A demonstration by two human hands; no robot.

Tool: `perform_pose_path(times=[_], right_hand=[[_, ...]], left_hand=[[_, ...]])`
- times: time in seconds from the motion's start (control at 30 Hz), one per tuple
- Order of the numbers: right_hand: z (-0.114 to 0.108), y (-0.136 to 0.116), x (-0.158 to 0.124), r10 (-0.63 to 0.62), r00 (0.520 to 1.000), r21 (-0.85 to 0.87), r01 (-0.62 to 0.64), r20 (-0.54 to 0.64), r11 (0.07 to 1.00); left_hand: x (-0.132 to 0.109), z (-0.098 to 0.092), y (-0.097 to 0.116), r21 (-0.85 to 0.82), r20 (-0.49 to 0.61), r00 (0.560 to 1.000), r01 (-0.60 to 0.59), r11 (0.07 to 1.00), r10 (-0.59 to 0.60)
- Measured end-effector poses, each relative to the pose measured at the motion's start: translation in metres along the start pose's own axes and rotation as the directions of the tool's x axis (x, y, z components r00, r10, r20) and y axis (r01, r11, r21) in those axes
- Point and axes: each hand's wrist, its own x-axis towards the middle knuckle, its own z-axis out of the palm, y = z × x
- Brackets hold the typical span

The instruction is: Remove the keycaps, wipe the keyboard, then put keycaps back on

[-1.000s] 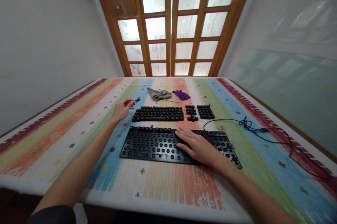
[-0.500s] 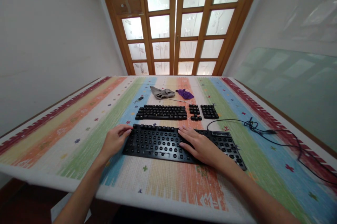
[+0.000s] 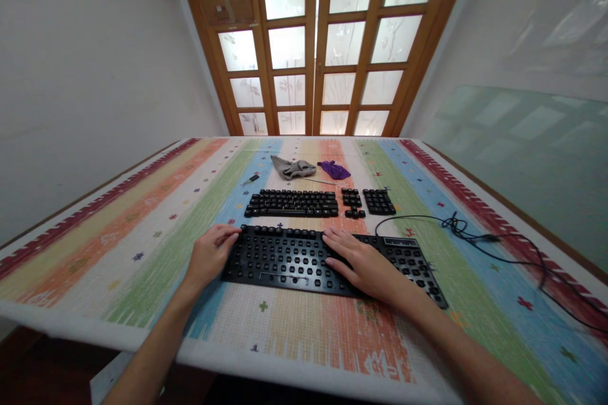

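A black keyboard base (image 3: 285, 259) stripped of its keycaps lies near the front of the table. My left hand (image 3: 209, 256) rests at its left end, fingers curled over the top left corner. My right hand (image 3: 363, 263) lies flat on its middle, fingers stretched out. Behind it the removed keycaps (image 3: 291, 203) are laid out in keyboard order, with two smaller groups (image 3: 379, 201) to the right. A small keycap puller (image 3: 250, 179) lies on the cloth at the far left of the caps.
A striped, many-coloured cloth (image 3: 142, 246) covers the table. A grey rag (image 3: 294, 168) and a purple rag (image 3: 334, 169) lie at the back. The keyboard's black cable (image 3: 475, 237) snakes off to the right. Wooden glass doors stand behind.
My left hand let go of the small puller at the far left and came back to the keyboard base's left end. My right hand stayed on the base.
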Motion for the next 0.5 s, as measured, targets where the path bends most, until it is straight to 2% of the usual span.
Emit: perform_pose_path(times=[0.33,0.5], right_hand=[[-0.0004,-0.001,0.0012,-0.004,1.0,0.003,0.004,-0.018,1.0],[0.0,-0.0011,0.0014,-0.014,1.0,-0.005,0.014,-0.018,1.0]], left_hand=[[0.0013,0.0037,0.0016,0.056,-0.058,0.998,-0.032,0.998,0.035],[0.0002,0.0043,0.0034,0.084,-0.051,0.997,-0.045,0.995,0.049]])
